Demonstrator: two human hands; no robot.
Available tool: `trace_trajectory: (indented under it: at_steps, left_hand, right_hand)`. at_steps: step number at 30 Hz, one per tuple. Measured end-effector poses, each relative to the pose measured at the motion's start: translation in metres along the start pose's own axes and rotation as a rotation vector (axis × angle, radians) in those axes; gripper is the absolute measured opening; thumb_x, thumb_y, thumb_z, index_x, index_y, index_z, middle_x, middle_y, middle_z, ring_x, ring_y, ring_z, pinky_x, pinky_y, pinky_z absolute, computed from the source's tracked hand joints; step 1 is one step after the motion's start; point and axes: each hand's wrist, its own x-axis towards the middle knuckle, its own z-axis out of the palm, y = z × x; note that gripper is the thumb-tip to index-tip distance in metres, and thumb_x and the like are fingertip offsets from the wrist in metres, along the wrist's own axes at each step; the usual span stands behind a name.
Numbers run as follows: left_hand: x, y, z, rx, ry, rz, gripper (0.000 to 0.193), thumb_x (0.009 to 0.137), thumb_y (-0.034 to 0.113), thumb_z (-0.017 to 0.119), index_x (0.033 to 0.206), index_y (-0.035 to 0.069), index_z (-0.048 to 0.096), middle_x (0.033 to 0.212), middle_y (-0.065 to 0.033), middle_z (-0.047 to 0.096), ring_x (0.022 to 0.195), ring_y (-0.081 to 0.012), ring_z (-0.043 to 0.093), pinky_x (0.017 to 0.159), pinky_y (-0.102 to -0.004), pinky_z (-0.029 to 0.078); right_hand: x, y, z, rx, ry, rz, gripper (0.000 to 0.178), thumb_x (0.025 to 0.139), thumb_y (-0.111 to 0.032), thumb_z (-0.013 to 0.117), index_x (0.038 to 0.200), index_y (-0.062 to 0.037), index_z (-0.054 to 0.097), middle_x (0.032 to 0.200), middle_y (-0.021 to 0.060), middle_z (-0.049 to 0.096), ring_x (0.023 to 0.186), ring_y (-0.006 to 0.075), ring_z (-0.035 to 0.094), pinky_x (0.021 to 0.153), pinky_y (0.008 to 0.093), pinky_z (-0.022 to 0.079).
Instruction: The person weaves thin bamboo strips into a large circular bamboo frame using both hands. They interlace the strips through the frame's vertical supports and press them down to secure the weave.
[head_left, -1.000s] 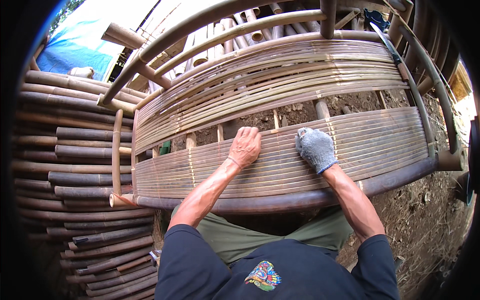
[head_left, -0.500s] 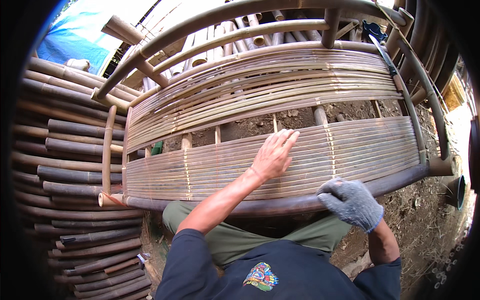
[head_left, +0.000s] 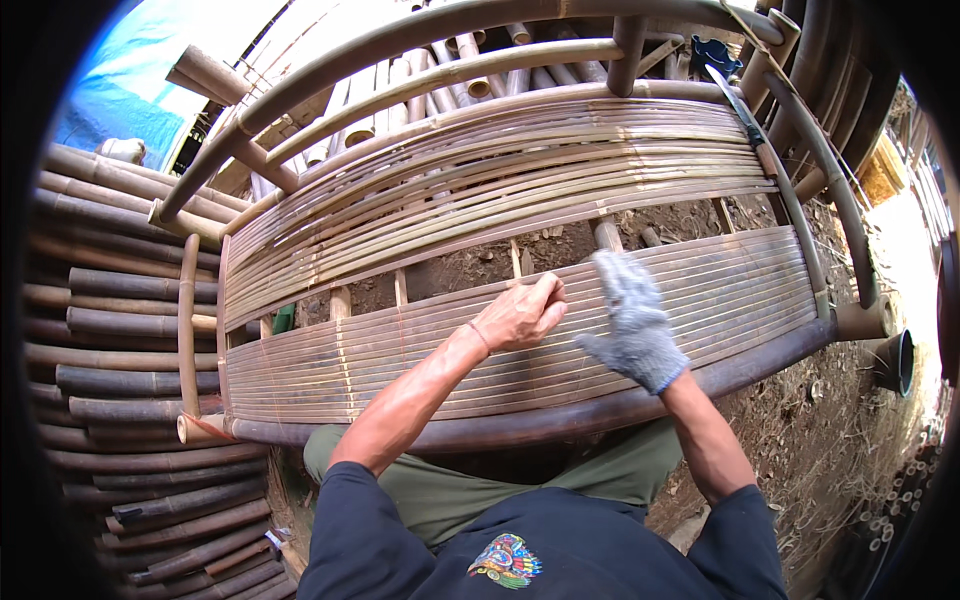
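Note:
My bare left hand (head_left: 523,312) is over the near slat panel (head_left: 400,365) of a bamboo bench, its fingers curled in. Whatever they hold, if anything, is hidden. To its right my right hand (head_left: 637,325), in a grey knit glove, is open above the same panel, fingers stretched toward the far side and thumb out to the left. Beyond a gap in the seat lies the far slat panel (head_left: 480,180), with thin strips spaced unevenly. A thick dark bamboo pole (head_left: 520,428) forms the bench's front edge, by my knees.
A machete (head_left: 740,115) with a brown handle lies at the bench's far right. Stacked bamboo poles (head_left: 140,350) fill the left side. The bench's curved bamboo rail (head_left: 400,40) rises at the back. A blue tarp (head_left: 130,90) hangs far left; a dark blue object (head_left: 714,55) sits far right.
My right hand has moved from the front pole forward over the near panel and opened. The left hand's fingers have curled in from being stretched out. The view has shifted slightly.

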Motion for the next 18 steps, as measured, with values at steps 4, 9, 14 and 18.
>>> trace_trajectory:
  at_steps: [4, 9, 14, 18]
  left_hand:
    - [-0.009, 0.031, -0.044, -0.118, 0.191, 0.165, 0.036, 0.078, 0.007, 0.066, 0.113, 0.006, 0.056, 0.065, 0.0030, 0.035, 0.058, -0.0085, 0.040, 0.055, -0.0285, 0.039]
    - [-0.019, -0.083, -0.069, 0.149, 0.358, -0.529, 0.019, 0.084, 0.016, 0.063, 0.099, 0.007, 0.072, 0.083, -0.0132, 0.072, 0.086, -0.0237, 0.071, 0.073, -0.0368, 0.054]
    - [0.019, -0.111, -0.041, 0.350, 0.015, -0.635, 0.022, 0.084, 0.013, 0.062, 0.103, 0.009, 0.073, 0.095, -0.0195, 0.073, 0.097, -0.0342, 0.070, 0.081, -0.0429, 0.055]
    - [0.035, -0.141, -0.032, 0.167, -0.163, -0.496, 0.033, 0.079, 0.013, 0.066, 0.104, -0.007, 0.067, 0.090, -0.0224, 0.071, 0.083, -0.0287, 0.067, 0.078, -0.0402, 0.052]
  right_hand:
    - [0.041, -0.024, -0.016, 0.865, -0.560, 0.507, 0.050, 0.089, -0.027, 0.072, 0.131, -0.0037, 0.057, 0.081, 0.0120, 0.067, 0.057, 0.0153, 0.065, 0.053, 0.0294, 0.056]
    - [0.055, 0.075, -0.059, 0.912, 0.347, 0.654, 0.016, 0.097, -0.018, 0.059, 0.098, -0.0078, 0.071, 0.071, 0.0064, 0.062, 0.054, 0.0137, 0.061, 0.052, 0.0265, 0.052]
    - [0.103, 0.067, 0.046, -0.571, -0.143, 0.173, 0.017, 0.085, -0.021, 0.063, 0.085, -0.0077, 0.074, 0.077, 0.0128, 0.071, 0.071, 0.0294, 0.070, 0.066, 0.0429, 0.055]
    - [0.142, 0.035, 0.129, -0.243, -0.606, 0.150, 0.022, 0.079, -0.021, 0.062, 0.090, -0.0074, 0.075, 0.085, 0.0206, 0.071, 0.075, 0.0365, 0.070, 0.068, 0.0471, 0.055]
